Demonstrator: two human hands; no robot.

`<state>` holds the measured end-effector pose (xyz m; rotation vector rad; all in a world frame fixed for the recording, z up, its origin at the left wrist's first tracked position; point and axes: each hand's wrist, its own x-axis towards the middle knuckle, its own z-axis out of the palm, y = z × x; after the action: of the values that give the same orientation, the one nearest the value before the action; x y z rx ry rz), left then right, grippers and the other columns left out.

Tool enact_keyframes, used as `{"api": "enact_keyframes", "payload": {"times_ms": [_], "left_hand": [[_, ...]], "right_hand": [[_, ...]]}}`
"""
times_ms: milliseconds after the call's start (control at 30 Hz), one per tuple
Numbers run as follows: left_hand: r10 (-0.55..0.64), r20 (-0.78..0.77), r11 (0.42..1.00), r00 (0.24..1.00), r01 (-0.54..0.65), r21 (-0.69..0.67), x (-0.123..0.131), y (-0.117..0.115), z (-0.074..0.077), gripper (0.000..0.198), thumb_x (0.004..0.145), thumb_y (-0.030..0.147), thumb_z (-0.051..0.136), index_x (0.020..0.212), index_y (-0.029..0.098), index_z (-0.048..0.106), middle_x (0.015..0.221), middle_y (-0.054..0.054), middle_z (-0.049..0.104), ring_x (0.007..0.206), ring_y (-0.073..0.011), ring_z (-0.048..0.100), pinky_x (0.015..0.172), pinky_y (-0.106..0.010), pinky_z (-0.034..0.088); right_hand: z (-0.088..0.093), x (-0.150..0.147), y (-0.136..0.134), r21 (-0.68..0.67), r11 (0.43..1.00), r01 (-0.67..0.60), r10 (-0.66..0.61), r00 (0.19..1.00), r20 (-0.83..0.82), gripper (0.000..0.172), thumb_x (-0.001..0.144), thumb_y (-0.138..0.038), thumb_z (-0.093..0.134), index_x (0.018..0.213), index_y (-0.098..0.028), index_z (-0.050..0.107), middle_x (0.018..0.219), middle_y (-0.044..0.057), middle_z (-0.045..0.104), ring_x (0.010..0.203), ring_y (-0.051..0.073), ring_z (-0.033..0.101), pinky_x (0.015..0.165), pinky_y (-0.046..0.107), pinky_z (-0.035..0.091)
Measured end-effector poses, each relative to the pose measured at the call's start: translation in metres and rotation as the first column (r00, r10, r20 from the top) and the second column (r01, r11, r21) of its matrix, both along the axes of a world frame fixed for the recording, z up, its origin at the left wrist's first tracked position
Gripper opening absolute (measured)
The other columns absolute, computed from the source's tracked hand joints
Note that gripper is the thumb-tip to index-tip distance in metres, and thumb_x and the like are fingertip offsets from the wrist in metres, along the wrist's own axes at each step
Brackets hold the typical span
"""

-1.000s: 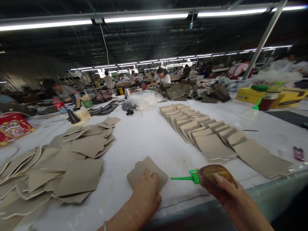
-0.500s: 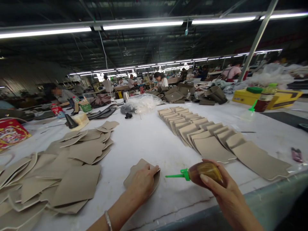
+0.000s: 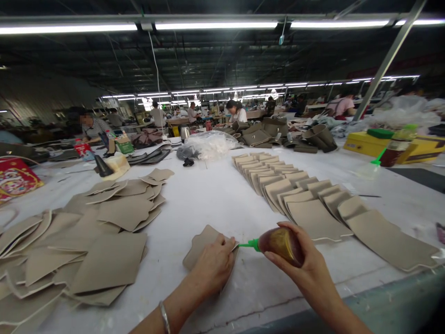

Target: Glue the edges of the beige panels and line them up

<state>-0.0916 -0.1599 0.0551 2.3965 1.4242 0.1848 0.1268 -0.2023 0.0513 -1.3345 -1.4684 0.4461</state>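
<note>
My left hand, closed, grips the right edge of a taupe leather piece on the white table. Part of that piece is hidden under my hand and wrist. In my right hand is a squeeze glue bottle of amber-brown liquid, tipped on its side. Its green nozzle points left, with the tip at the piece's edge beside my left fingertips. Whether liquid is coming out is too small to tell.
A loose pile of taupe pieces lies on the left. Overlapping rows of similar pieces fan out on the right. Behind are a clear plastic bag, a yellow box and a second green-nozzled bottle. Co-workers sit farther back.
My right hand has brought the glue bottle left, so its nozzle tip now meets the piece's edge. My left hand keeps its hold on the piece. The view has shifted slightly.
</note>
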Motion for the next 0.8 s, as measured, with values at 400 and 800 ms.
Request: {"api": "enact_keyframes", "payload": {"times_ms": [400, 800], "left_hand": [[-0.033, 0.171, 0.998, 0.985, 0.042, -0.051, -0.0075, 0.0020, 0.0008, 0.039, 0.087, 0.019, 0.035, 0.109, 0.031, 0.064, 0.094, -0.002, 0.058, 0.088, -0.0172, 0.059, 0.080, -0.028, 0.042], [-0.014, 0.201, 0.997, 0.979, 0.030, -0.077, -0.0086, 0.0020, -0.0023, 0.040, 0.085, 0.018, 0.036, 0.110, 0.031, 0.064, 0.093, -0.002, 0.060, 0.089, -0.0176, 0.059, 0.079, -0.027, 0.041]], "right_hand": [[0.0044, -0.0042, 0.0017, -0.068, 0.996, 0.065, -0.064, 0.998, 0.010, 0.050, 0.075, -0.049, 0.073, 0.114, -0.027, 0.050, 0.101, 0.001, 0.059, 0.091, 0.026, 0.058, 0.084, 0.036, 0.044], [0.0003, 0.0018, 0.0009, -0.146, 0.989, 0.038, -0.054, 0.993, -0.106, 0.053, 0.073, -0.051, 0.074, 0.113, -0.026, 0.050, 0.099, 0.002, 0.059, 0.090, 0.027, 0.058, 0.080, 0.037, 0.045]]}}
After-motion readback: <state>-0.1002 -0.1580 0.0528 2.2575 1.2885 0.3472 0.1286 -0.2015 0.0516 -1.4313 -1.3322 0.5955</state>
